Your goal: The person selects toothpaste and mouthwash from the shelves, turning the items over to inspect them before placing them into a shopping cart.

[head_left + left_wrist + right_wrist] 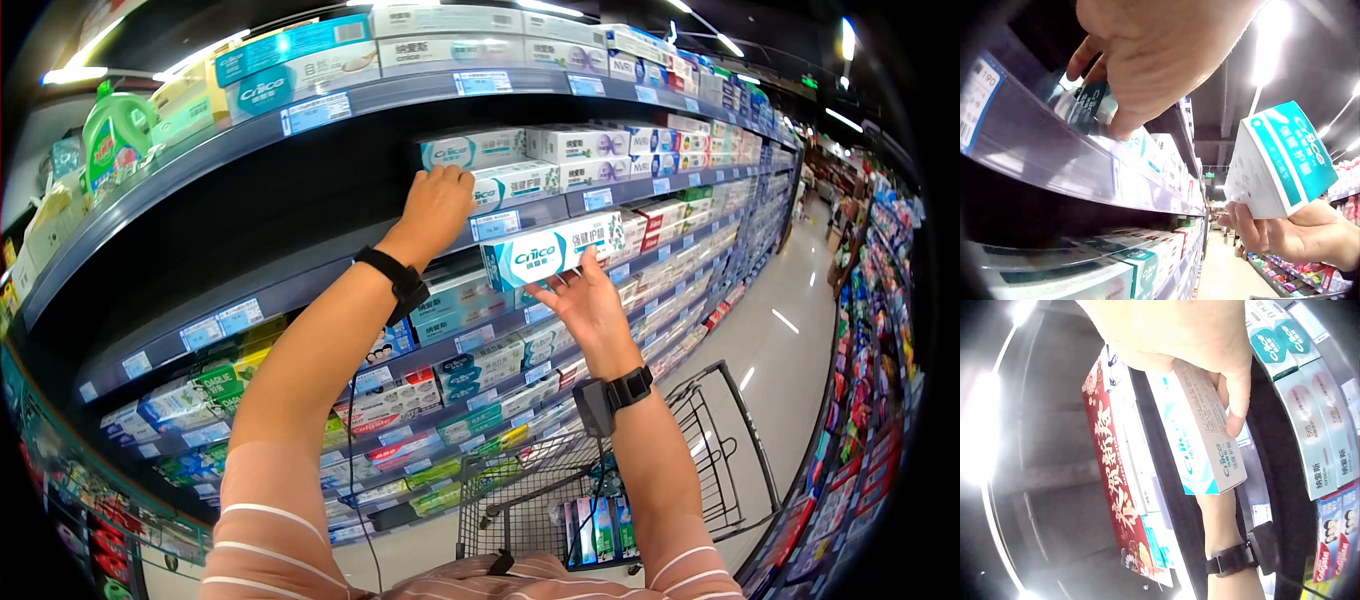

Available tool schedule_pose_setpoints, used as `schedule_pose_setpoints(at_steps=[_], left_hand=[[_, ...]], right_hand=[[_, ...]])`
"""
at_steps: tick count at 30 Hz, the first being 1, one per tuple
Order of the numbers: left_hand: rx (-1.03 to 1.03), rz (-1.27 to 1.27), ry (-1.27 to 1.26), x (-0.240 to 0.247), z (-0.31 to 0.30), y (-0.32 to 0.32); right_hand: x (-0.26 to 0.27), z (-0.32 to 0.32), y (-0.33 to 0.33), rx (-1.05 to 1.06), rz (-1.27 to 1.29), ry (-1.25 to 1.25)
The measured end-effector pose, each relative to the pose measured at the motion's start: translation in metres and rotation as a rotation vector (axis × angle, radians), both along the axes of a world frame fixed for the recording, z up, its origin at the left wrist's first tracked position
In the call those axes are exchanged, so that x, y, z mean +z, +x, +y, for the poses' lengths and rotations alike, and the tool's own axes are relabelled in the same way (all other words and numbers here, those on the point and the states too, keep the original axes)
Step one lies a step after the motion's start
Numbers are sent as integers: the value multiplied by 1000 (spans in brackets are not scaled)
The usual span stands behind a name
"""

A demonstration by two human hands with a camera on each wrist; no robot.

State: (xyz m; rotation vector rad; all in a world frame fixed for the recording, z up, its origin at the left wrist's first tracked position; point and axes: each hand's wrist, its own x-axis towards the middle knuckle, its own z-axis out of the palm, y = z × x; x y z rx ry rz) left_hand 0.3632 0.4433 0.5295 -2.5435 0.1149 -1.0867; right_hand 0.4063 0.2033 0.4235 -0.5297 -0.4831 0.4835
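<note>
My right hand (590, 305) holds a white and teal Cnice toothpaste box (545, 252) in front of the shelf, thumb on its front face and fingers beneath. The same box (1285, 159) shows its teal end in the left wrist view. My left hand (435, 215) reaches onto the upper shelf, its fingers curled round the left end of another Cnice box (520, 182). In the left wrist view, thumb and fingers pinch that box's teal end (1090, 103). Behind it stands one more similar box (475, 150).
Shelf edges (350, 225) with price tags curve across the view, with stacked toothpaste boxes (480, 370) on lower levels. A green detergent bottle (112, 140) stands at far left. Below is a wire shopping cart (530, 490) holding packages; the aisle floor (780, 300) runs off right.
</note>
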Motion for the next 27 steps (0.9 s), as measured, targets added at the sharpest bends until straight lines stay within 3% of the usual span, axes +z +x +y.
schedule_pose_setpoints(at_steps=[3, 8, 18, 21, 22, 25, 27], left_hand=[[-52, -40, -22, -4, 4, 1], [-50, 103, -264, 8, 0, -3], [-122, -1, -102, 9, 8, 4], [-213, 200, -508, 30, 15, 3], [-294, 113, -579, 34, 16, 1], [-364, 134, -781, 47, -3, -23], [-413, 217, -737, 48, -7, -28]], right_hand=[[2, 1, 2, -10, -36, 11], [1, 7, 6, -3, -25, 32], [12, 13, 16, 25, -69, 32], [26, 26, 26, 16, -132, 16], [33, 31, 29, 2, -146, 21], [50, 46, 40, -14, -186, 26], [61, 55, 44, -24, -206, 22]])
